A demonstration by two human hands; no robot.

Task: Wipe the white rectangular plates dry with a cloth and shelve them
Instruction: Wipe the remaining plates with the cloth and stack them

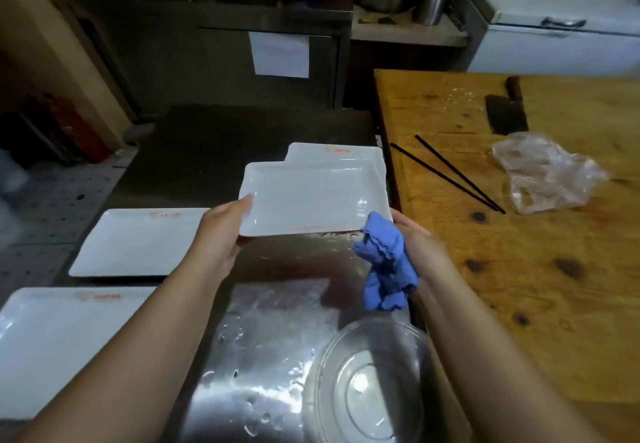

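I hold a white rectangular plate (pixel 308 200) above the steel counter (pixel 263 345), between both hands. My left hand (pixel 221 234) grips its left edge, thumb on the rim. My right hand (pixel 415 245) grips a crumpled blue cloth (pixel 384 266) against the plate's near right corner. Another white plate (pixel 336 153) lies on the counter just behind the held one. Two more white plates lie to the left, one (pixel 138 241) at mid-left and one (pixel 65 342) at the near left.
A wet metal bowl (pixel 367 383) sits on the counter below my hands. To the right stands a wooden table (pixel 536 286) with black chopsticks (pixel 450 172), a cleaver (pixel 505 113) and a crumpled clear plastic bag (pixel 550 172). Dark cabinets and a white chest freezer (pixel 561 44) stand behind.
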